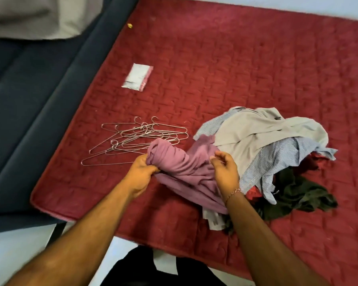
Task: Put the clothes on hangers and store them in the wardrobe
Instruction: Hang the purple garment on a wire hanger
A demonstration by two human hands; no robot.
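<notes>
A mauve garment (184,168) lies bunched on the red quilted mattress (236,69). My left hand (142,172) grips its left end. My right hand (225,170) rests on the garment's right side with fingers spread, a thin bracelet on the wrist. Several wire hangers (136,139) lie in a loose heap just left of the garment, behind my left hand. To the right is a pile of clothes: a beige shirt (262,133) on top, a blue-checked one (281,159) below it, a dark green piece (297,193) and red cloth underneath. No wardrobe is in view.
A white and pink packet (138,77) lies on the mattress beyond the hangers. A dark blue bed base (29,100) runs along the left, with a grey pillow (33,15) at the top left. White floor shows at the bottom left.
</notes>
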